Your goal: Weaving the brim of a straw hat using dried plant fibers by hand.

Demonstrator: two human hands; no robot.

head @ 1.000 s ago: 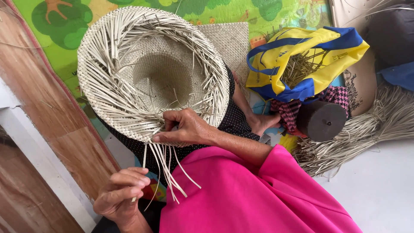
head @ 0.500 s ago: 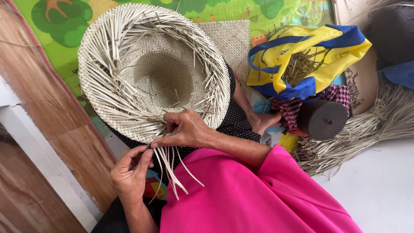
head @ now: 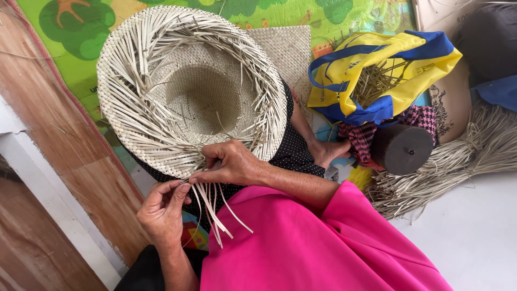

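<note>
A pale woven straw hat [head: 161, 70] lies crown-down on my lap, with many loose strips sticking out around its unfinished brim. My right hand [head: 231, 161], coming out of a bright pink sleeve, presses down on the brim's near edge and holds the strips there. Just to its left, my left hand [head: 161, 210] pinches a loose strip between thumb and fingertips at the same edge. Several loose strips [head: 215, 210] hang down from the brim between the two hands.
A yellow and blue bag [head: 377, 70] holding straw strips sits at the right, with a dark cylindrical block [head: 404, 148] below it. A bundle of straw [head: 458, 161] spreads over the white floor. A green play mat [head: 344, 16], a wooden floor [head: 48, 124] and my bare foot [head: 328, 151] are also in view.
My left hand has risen from low near my lap up to the brim's edge and closed its fingertips on a strip. My right hand stays on the brim.
</note>
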